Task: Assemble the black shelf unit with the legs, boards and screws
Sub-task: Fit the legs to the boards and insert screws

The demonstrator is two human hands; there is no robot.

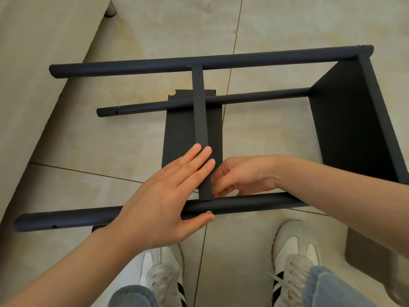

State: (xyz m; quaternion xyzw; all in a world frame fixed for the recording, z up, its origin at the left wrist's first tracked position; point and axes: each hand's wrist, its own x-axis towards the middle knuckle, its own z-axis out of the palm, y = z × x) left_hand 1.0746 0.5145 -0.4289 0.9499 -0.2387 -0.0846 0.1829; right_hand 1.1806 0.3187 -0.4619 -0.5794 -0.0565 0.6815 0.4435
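Observation:
The black shelf unit lies on its side on the tiled floor. Its near leg (66,218), middle leg (155,106) and far leg (132,66) are round black tubes running left to right into the end board (345,120) at the right. A middle board (200,111) stands on edge between the far and near legs. My left hand (163,200) presses straight fingers on that board, its thumb on a silver screw (208,212) in the near leg. My right hand (241,177) curls its fingers at the board's near end; what they hold is hidden.
A loose black board (177,134) lies flat on the floor under the frame. Another dark board (371,251) is at the right by my shoe. A pale sofa edge with a foot (110,12) fills the left. My two white shoes stand below the near leg.

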